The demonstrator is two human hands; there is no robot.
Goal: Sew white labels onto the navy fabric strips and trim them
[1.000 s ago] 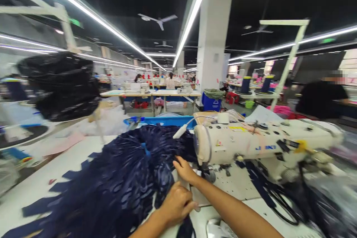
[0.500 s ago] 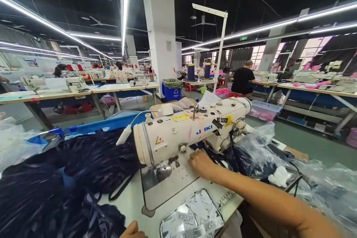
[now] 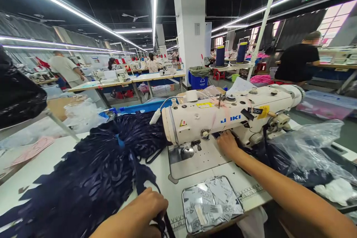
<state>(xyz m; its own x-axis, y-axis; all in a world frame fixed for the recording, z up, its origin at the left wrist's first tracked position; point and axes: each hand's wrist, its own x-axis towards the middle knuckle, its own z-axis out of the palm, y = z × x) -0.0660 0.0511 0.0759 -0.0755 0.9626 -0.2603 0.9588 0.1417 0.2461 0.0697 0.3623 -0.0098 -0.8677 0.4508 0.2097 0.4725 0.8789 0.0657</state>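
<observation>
My left hand is closed around navy straps at the front edge of the table. They hang from a large heap of navy straps, gathered by a blue tie. Under the arm of a white JUKI sewing machine, my right hand reaches over the bed with curled fingers. Its fingertips are partly hidden, with dark navy fabric close by; what they grip I cannot make out. Between my hands, a metal tray holds many printed white labels.
To the right of the machine lie clear plastic bags over navy items and a crumpled white cloth. Navy thread cones stand behind. A black bag hangs at far left. A person in black sits at the back right.
My view has turned left, shifting the scene rightward. My left hand has come further into view and now holds navy straps. My right hand stays under the machine arm.
</observation>
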